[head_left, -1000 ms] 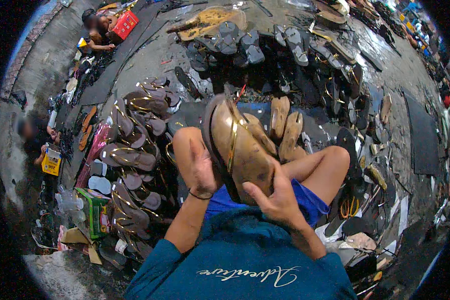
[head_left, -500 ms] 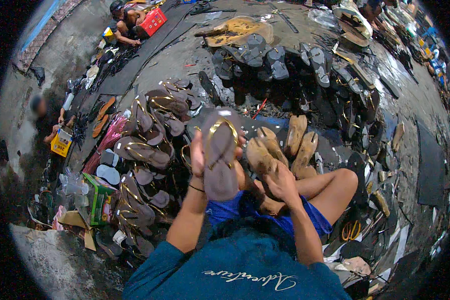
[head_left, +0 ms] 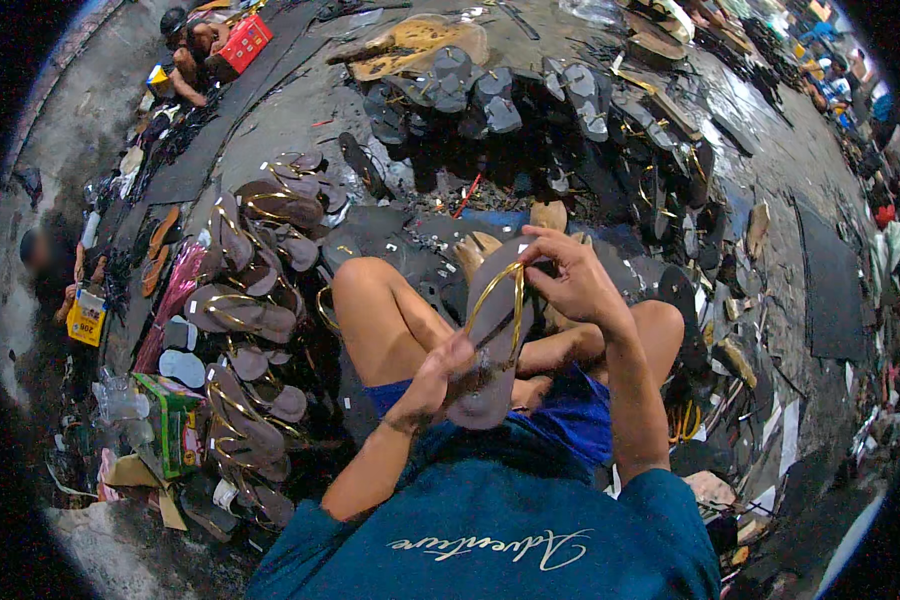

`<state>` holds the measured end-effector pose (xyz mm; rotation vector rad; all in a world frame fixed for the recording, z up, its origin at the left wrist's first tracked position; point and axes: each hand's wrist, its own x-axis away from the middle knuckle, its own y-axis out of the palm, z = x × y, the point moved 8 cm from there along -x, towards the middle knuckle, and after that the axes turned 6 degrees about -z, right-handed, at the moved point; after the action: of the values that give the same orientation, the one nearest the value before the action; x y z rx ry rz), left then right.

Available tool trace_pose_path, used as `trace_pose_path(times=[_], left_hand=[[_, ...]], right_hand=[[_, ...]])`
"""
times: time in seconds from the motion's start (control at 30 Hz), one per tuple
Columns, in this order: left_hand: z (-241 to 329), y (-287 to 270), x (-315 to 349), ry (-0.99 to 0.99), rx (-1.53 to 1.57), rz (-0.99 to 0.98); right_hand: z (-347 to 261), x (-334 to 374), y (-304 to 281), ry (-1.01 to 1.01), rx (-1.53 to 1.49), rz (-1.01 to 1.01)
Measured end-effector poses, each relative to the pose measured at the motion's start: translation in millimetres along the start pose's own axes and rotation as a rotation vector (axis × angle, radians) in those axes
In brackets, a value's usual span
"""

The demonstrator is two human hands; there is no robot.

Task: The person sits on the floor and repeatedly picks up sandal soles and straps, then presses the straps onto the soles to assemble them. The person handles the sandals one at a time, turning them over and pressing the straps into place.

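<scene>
Teal shirt (head_left: 470, 510): pale script across its front, filling 6 o'clock below the held sandal (head_left: 490, 360), from which all hours here are read.
Blue shorts (head_left: 570, 420): on the seated person's lap, between 4 and 5 o'clock.
Sandal: brown-mauve with a gold V-shaped strap, held over the crossed legs, toe toward 12 o'clock, heel near 6.
Left grip (head_left: 432, 382): at 8 o'clock, clasping the sandal's left edge, thumb over the side of the strap.
Right grip (head_left: 575, 280): between 1 and 2 o'clock, thumb and fingertips pinching near the strap's toe end.
Wooden forms (head_left: 548, 215): from 12 to 1 o'clock, partly hidden behind the sandal and the right grip.
Gold-strapped sandals (head_left: 235, 310): heaped around 9 o'clock, near the left knee.
Green box (head_left: 180, 425): between 8 and 9 o'clock, beside the heap.
Pink strands (head_left: 178, 300): a long bundle at 9 o'clock, just beyond the heap.
Dark gray sandals (head_left: 495, 100): rowed in an arc at 12 o'clock.
Red crate (head_left: 240, 47): between 10 and 11 o'clock, beside a crouching person (head_left: 182, 55).
</scene>
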<state>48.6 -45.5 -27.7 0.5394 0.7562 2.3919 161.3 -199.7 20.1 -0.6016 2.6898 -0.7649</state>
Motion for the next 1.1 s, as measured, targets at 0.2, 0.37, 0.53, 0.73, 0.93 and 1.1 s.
trace_pose_path(times=[0.2,0.37,0.53,0.73,0.93,1.1], left_hand=[[-17,10,21,-0.041,-0.263,0.145],[-4,-24,4,0.057,-0.155,0.311],[27,-70,-17,0.231,-0.341,0.497],[130,-167,-50,0.339,-0.573,0.857],[210,-305,-43,0.316,-0.997,1.311],[191,-318,-119,0.393,-1.093,0.974]], right_hand=[[26,-9,3,0.071,-0.14,0.075],[35,-3,28,0.231,-0.433,0.211],[49,26,111,0.311,-0.7,-0.232],[70,16,107,0.496,-0.893,0.024],[99,28,115,0.57,-0.853,0.052],[116,21,126,0.653,-0.858,0.024]])
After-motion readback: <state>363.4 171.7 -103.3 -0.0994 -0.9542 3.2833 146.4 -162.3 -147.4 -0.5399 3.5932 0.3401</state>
